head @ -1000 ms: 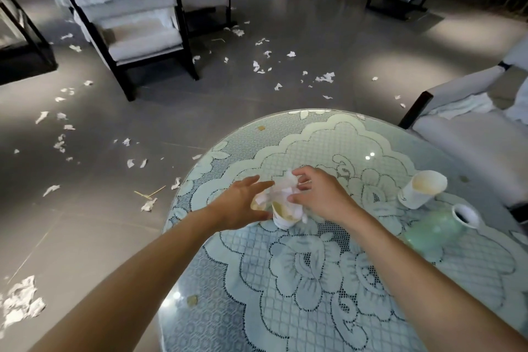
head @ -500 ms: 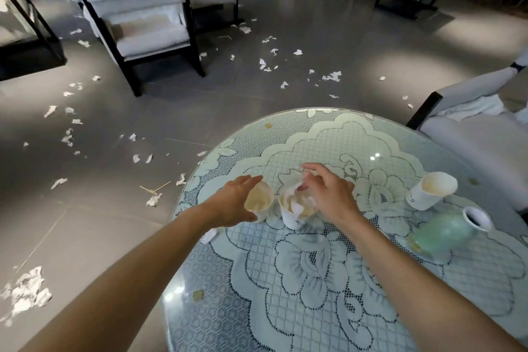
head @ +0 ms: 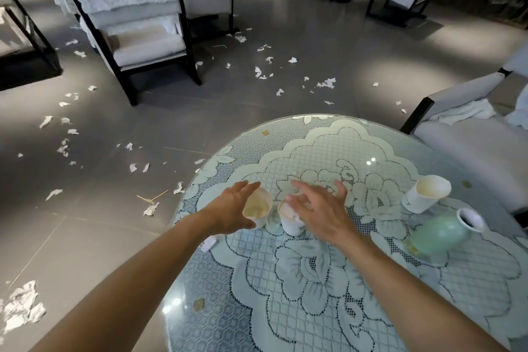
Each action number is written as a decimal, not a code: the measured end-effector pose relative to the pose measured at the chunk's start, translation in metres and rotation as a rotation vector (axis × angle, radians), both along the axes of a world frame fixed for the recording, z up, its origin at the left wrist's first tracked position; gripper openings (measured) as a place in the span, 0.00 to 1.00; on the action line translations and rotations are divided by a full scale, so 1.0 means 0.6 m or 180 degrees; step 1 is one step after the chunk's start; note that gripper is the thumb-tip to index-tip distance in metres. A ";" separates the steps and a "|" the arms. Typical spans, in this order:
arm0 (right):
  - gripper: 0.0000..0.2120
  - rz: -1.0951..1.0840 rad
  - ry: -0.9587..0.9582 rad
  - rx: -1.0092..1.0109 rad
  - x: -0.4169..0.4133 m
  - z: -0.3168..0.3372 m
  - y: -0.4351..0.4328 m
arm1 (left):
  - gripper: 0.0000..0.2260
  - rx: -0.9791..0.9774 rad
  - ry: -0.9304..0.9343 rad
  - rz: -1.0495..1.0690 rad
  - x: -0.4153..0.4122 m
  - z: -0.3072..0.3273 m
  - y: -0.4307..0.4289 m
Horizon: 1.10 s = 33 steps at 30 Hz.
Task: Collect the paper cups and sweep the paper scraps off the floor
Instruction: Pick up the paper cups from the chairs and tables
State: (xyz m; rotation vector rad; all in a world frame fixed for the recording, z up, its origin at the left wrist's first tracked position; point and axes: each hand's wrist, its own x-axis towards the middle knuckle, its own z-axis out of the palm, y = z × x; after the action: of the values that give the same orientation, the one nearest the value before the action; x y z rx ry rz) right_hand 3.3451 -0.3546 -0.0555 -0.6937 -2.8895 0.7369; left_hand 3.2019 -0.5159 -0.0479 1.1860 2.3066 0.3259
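While I am curling my left hand (head: 228, 210) around the nearer paper cup (head: 257, 207), its grip is closing on the thin wall just under the rim; I judge it light and easily crushed, so I am keeping the hold gentle. My right hand (head: 317, 208) is hovering with fingers spread, its grip open and empty, over the second paper cup (head: 290, 218), which is holding crumpled paper. Both are standing upright, just beside each other on the lace-covered glass counter (head: 314, 294). A third paper cup (head: 425, 193) is tilting near a green vase (head: 440, 233) to my right. Paper scraps (head: 263, 73) are lying scattered across the grey floor (head: 85, 208) around the armchair (head: 137, 28).
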 end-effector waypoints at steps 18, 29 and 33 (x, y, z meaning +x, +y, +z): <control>0.49 -0.0516 -0.0023 -0.0275 0.106 -0.029 0.073 | 0.42 0.0212 -0.0154 -0.0188 0.062 -0.013 0.101; 0.47 -0.1791 0.0336 -0.0480 0.146 -0.027 0.135 | 0.43 0.0195 -0.0134 -0.0427 0.078 -0.019 0.144; 0.50 -0.2264 0.0326 -0.0813 0.140 -0.019 0.157 | 0.43 0.0232 -0.0137 -0.0423 0.069 -0.023 0.146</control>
State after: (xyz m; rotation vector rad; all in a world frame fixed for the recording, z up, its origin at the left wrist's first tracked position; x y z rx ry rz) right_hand 3.4292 -0.2605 -0.0671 -1.5329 -2.2103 0.9772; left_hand 3.2433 -0.4283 -0.0618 1.3475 2.1829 0.3858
